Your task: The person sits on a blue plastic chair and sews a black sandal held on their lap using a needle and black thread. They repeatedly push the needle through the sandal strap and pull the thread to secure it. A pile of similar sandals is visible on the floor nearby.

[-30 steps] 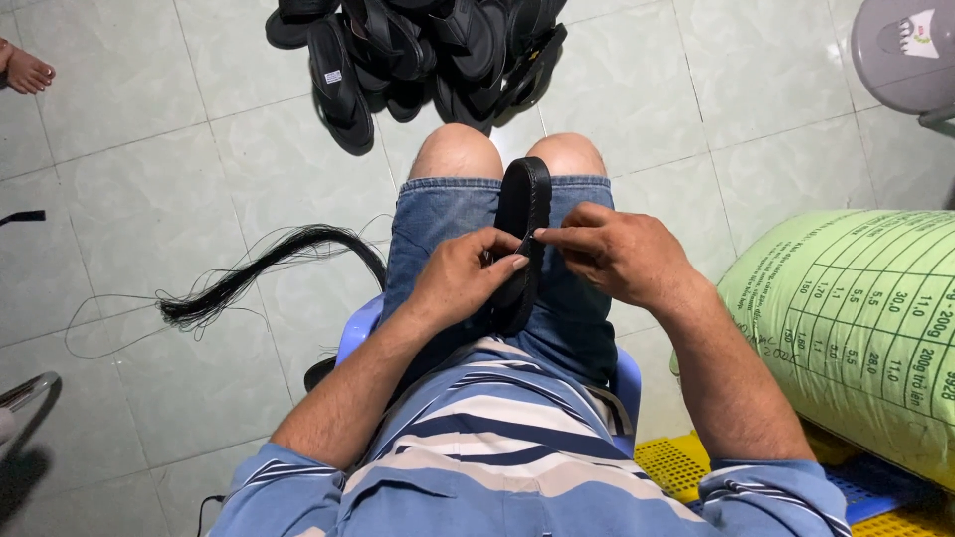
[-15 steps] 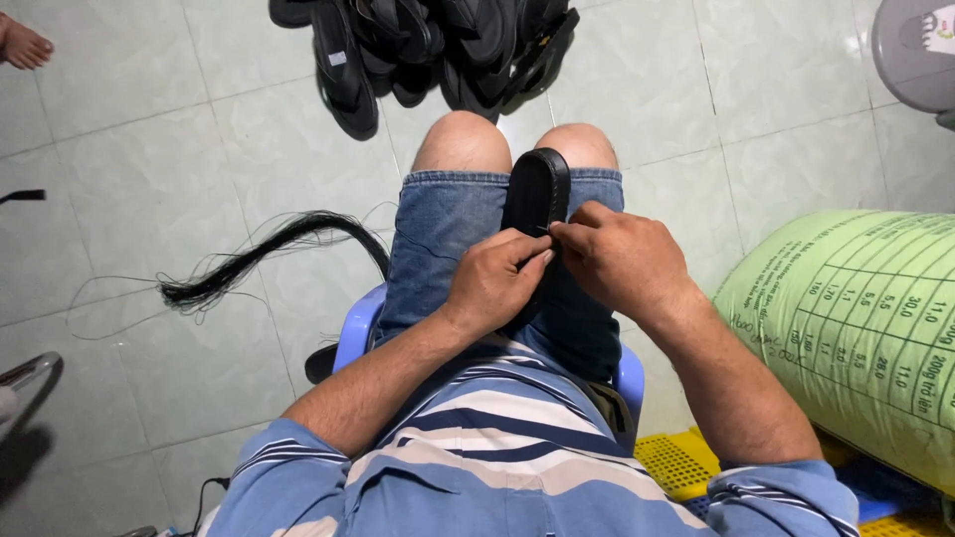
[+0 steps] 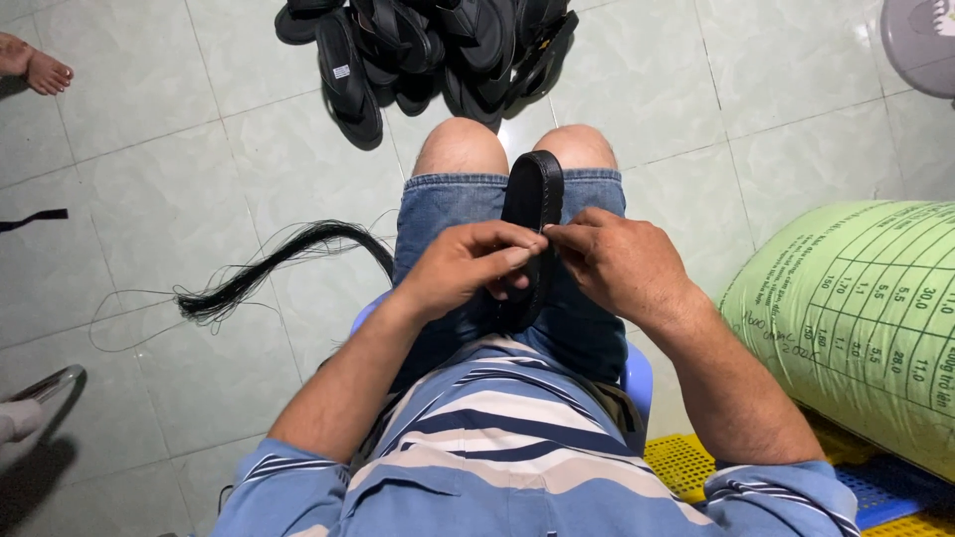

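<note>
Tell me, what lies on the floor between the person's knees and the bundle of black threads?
Only bare tiled floor separates the knees from the bundle of black threads, as the head view shows.

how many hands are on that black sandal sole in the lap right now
2. The left hand grips the black sole from its left edge, the right hand pinches at its right edge, fingertips almost meeting.

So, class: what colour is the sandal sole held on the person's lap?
Black. The sandal sole stands on edge between both hands, seen best in the head view.
</note>
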